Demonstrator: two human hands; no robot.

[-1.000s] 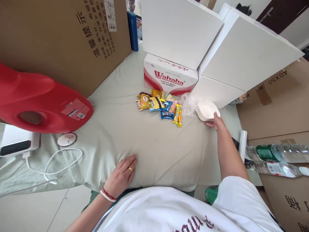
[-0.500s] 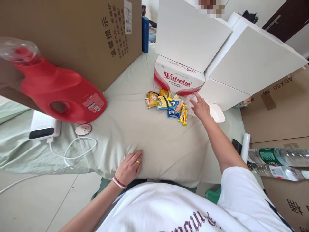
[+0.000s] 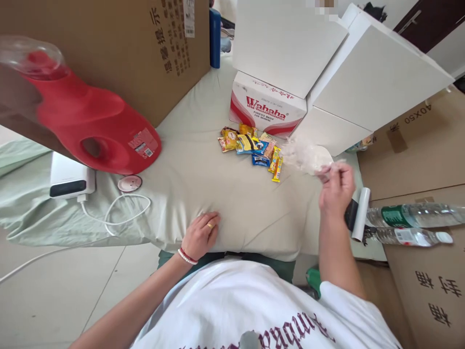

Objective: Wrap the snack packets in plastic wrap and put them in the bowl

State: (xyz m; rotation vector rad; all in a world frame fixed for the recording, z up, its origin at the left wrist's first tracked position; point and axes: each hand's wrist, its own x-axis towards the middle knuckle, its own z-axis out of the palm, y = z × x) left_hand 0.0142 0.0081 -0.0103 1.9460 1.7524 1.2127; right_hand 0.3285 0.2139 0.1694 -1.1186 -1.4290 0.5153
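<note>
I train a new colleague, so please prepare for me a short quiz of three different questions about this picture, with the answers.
1. Which hand grips the clear plastic?
2. True or false: the left hand rests on the cloth.
3. Fill the gap: just beyond the snack packets stands a red-and-white ____.

Key:
1. The right hand.
2. True.
3. carton.

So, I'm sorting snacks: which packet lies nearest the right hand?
The slim yellow packet lowest in view; a similar yellow packet lies just behind it, and the other packets farther left.
</note>
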